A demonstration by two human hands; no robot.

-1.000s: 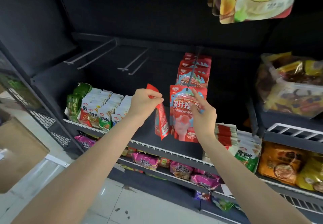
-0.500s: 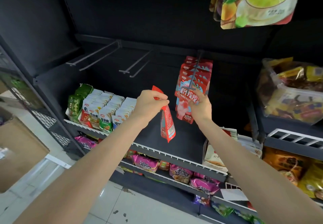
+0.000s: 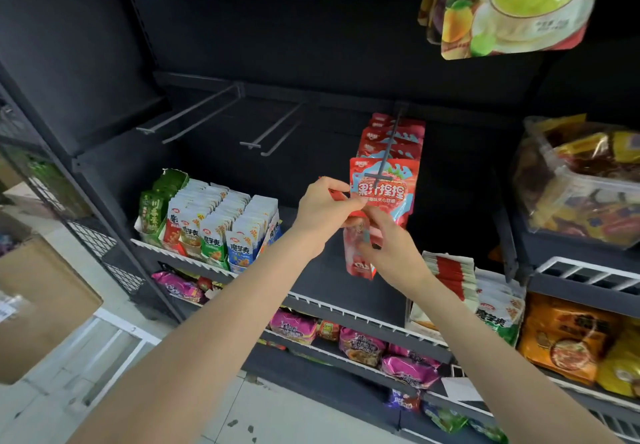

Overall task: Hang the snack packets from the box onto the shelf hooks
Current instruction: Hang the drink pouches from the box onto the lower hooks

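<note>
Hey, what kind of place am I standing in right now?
Most likely a small grocery or convenience shop. Dark metal shelving holds rows of packaged snacks, red strawberry-print packets hang on a black peg hook, and a brown cardboard stock box sits on the floor at left.

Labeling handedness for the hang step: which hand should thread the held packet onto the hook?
Left, probably. The left hand pinches the red packet at its top edge, just beside the hook tip. The right hand grips lower down, better for steadying.
</note>
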